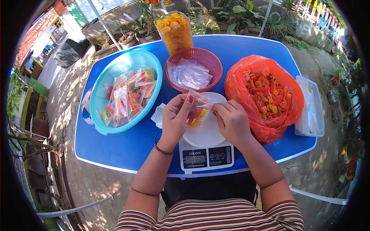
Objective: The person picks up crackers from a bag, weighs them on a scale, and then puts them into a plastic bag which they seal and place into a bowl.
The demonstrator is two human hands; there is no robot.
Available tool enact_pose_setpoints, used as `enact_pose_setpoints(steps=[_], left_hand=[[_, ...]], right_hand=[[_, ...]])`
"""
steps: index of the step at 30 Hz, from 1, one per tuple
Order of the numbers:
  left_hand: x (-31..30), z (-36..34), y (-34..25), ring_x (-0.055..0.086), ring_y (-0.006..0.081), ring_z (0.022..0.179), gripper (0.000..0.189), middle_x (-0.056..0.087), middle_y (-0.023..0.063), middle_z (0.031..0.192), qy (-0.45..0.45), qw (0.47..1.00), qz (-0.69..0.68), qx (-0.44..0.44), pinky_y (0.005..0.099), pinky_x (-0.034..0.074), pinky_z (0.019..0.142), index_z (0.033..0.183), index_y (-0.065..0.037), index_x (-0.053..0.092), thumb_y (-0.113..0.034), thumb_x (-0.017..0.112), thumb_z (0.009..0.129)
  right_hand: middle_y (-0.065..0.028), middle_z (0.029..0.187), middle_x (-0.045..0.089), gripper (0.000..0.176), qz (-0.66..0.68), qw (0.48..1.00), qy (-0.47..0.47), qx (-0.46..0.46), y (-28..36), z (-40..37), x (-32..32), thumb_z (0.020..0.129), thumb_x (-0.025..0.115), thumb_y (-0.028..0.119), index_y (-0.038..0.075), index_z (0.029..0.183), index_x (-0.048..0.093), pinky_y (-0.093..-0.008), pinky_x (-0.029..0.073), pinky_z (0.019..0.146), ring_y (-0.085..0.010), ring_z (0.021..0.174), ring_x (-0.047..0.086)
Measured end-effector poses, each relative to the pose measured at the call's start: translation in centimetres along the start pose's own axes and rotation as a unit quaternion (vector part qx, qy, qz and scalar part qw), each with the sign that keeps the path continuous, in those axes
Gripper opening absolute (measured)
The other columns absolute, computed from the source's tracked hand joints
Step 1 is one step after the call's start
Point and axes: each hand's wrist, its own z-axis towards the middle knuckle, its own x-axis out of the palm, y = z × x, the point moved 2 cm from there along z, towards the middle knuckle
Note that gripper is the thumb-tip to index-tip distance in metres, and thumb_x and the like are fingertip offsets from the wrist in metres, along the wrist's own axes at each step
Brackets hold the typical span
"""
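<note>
Above the white plate of a kitchen scale (206, 156), both hands hold a small clear plastic bag (198, 113) with red and yellow pieces inside. My left hand (178, 115) pinches the bag's left upper side, thumb on top. My right hand (231, 118) has its fingers closed at the bag's right edge, by a small orange bit. Just beyond the hands, a red basket (216, 63) holds flat clear bags. To the right, an open red plastic bag (239, 73) is full of orange, red and yellow pieces. A turquoise basket (101, 84) at the left holds filled bags.
A tall clear container of yellow-orange pieces (175, 32) stands at the back of the blue table (115, 154). A clear plastic box (310, 111) lies at the right edge. White crumpled plastic (157, 116) is beside my left wrist.
</note>
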Motion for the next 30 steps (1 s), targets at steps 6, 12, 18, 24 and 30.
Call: enact_pose_setpoints(steps=[6,12,18,24,30], left_hand=[[0.7,-0.5,-0.6,0.07,0.0107,0.096,0.019,0.073,0.0096,0.104,0.013,0.998,0.06,0.017,0.0233,0.055,0.086,0.115,0.004,0.064,-0.009,0.061,0.102],[0.9,-0.6,-0.2,0.072,0.0144,0.098,0.02,0.074,0.0124,0.106,0.02,0.996,0.089,0.021,0.0246,0.057,0.087,0.116,0.006,0.064,-0.003,0.065,0.098],[0.8,-0.6,-0.6,0.073,0.0183,0.1,0.02,0.074,0.0138,0.105,0.015,0.993,0.112,0.029,0.0277,0.059,0.088,0.113,0.007,0.065,0.003,0.068,0.093],[1.2,-0.9,-1.0,0.073,0.0168,0.096,0.022,0.074,0.0129,0.102,0.018,0.993,0.108,0.035,0.0264,0.061,0.084,0.109,0.005,0.066,0.006,0.073,0.088],[1.4,-1.0,-1.1,0.073,0.016,0.094,0.026,0.074,0.0123,0.098,0.031,0.993,0.101,0.044,0.0266,0.061,0.083,0.106,0.004,0.064,0.006,0.077,0.084]], right_hand=[[-0.0134,0.097,0.07,0.035,0.139,0.985,-0.076,0.066,0.3,0.6,-0.6,0.085,0.063,-0.01,0.001,0.119,0.065,-0.0381,0.054,0.078,-0.0281,0.091,0.067],[-0.013,0.099,0.066,0.037,0.354,0.915,-0.131,0.14,-0.6,0.4,-0.5,0.088,0.055,-0.015,-0.001,0.122,0.061,-0.0318,0.053,0.085,-0.0195,0.098,0.067],[-0.0117,0.109,0.06,0.035,0.372,0.909,-0.171,0.073,-0.8,0.1,-1.4,0.094,0.055,-0.011,-0.004,0.128,0.054,-0.0292,0.053,0.093,-0.0163,0.103,0.064],[-0.0112,0.115,0.061,0.028,0.499,0.835,-0.195,0.126,-0.4,-0.2,-1.3,0.099,0.056,-0.004,-0.006,0.127,0.053,-0.0292,0.053,0.095,-0.0149,0.106,0.064],[-0.0117,0.115,0.061,0.029,0.503,0.837,-0.177,0.124,-0.1,-0.5,-1.0,0.098,0.057,-0.005,-0.006,0.126,0.053,-0.0293,0.053,0.095,-0.0148,0.107,0.064]])
